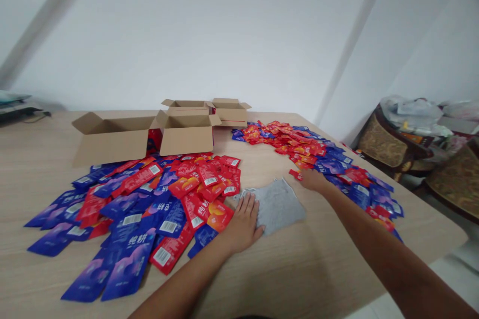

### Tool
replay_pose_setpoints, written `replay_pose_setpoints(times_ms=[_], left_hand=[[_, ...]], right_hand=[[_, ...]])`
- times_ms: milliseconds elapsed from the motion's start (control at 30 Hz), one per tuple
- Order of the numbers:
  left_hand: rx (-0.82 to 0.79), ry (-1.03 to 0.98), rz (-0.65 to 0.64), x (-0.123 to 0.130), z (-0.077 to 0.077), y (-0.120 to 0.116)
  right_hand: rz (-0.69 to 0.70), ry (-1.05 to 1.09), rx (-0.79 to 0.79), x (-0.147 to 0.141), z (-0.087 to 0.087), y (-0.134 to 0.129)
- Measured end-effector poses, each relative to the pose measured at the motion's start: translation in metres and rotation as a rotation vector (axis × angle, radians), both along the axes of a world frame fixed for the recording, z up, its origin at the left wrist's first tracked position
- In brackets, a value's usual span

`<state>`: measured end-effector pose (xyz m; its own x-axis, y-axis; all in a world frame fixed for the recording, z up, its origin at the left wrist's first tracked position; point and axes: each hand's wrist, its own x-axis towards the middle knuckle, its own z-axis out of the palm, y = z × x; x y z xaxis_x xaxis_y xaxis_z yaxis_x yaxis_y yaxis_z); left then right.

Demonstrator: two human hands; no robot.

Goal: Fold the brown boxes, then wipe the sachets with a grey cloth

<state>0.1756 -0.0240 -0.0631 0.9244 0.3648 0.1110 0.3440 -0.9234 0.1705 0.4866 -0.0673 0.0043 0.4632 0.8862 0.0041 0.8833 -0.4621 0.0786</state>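
A grey cloth drawstring pouch (281,205) lies flat on the table in front of me. My left hand (245,222) rests on its left edge, palm down with fingers stretched out. Beyond the pouch's upper right corner, my right hand (312,180) has its fingers closed on a small red packet (295,175), which pokes out to the left; the fingertips are partly hidden. Just past that hand runs a long pile of small red and blue packets (329,162). Left of the pouch spreads a heap of larger blue and red sachets (144,204), some with barcodes facing up.
Open cardboard boxes stand behind the sachets: a wide one (112,142) at left, another (186,139) beside it, and two more (189,104) (231,113) farther back. A white wall closes off the far side. Chairs (385,139) with plastic bags stand off the table's right edge.
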Motion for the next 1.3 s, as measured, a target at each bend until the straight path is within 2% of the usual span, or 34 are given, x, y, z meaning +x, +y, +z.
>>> replay_pose_setpoints(times_ms=[67, 133, 200, 267, 333, 400, 500, 600, 700, 767, 900, 967, 1033, 1100, 1200, 1300], left_hand=[[0.000, 0.002, -0.006, 0.000, 0.000, 0.000], [0.009, 0.005, -0.003, 0.000, 0.000, 0.001], [0.021, 0.012, -0.002, 0.000, 0.000, 0.001], [0.028, 0.015, -0.004, 0.001, 0.000, 0.002], [0.031, 0.008, -0.005, 0.001, 0.001, 0.001], [0.035, -0.003, -0.002, 0.002, 0.000, 0.001], [0.044, -0.017, 0.002, 0.002, -0.002, 0.002], [0.047, -0.034, -0.002, 0.002, -0.005, 0.003], [0.037, -0.033, -0.004, 0.001, -0.005, 0.003], [0.027, -0.028, 0.000, 0.001, -0.004, 0.002], [0.012, -0.022, 0.001, 0.001, 0.000, 0.001], [0.006, -0.015, 0.002, 0.001, 0.002, 0.000], [0.001, -0.006, 0.008, 0.001, 0.004, -0.001], [-0.004, 0.002, 0.013, 0.002, 0.005, -0.002], [-0.009, -0.002, 0.009, 0.001, 0.004, -0.001], [-0.004, -0.032, -0.014, 0.000, 0.001, 0.001]], right_hand=[[-0.079, -0.103, -0.046, 0.013, -0.018, -0.029], [-0.090, -0.167, -0.025, 0.019, -0.028, -0.043], [-0.100, -0.122, 0.047, 0.020, -0.024, -0.045], [-0.128, -0.016, 0.127, 0.015, -0.012, -0.037], [-0.119, 0.067, 0.185, 0.000, 0.000, -0.024], [-0.011, 0.140, 0.207, -0.028, 0.004, -0.012], [0.208, 0.294, 0.177, -0.083, -0.012, -0.004], [0.221, 0.133, 0.188, -0.121, -0.035, -0.008], [0.205, -0.010, 0.199, -0.117, -0.043, -0.016], [0.167, -0.060, 0.130, -0.098, -0.036, -0.021], [0.016, -0.132, 0.007, -0.068, -0.007, -0.026], [0.016, -0.132, 0.021, -0.073, 0.008, -0.027], [0.102, -0.081, 0.055, -0.089, 0.019, -0.027], [0.188, -0.013, 0.069, -0.107, 0.021, -0.025], [0.210, -0.017, 0.095, -0.127, 0.008, -0.020], [0.174, -0.086, 0.143, -0.132, -0.022, -0.015]])
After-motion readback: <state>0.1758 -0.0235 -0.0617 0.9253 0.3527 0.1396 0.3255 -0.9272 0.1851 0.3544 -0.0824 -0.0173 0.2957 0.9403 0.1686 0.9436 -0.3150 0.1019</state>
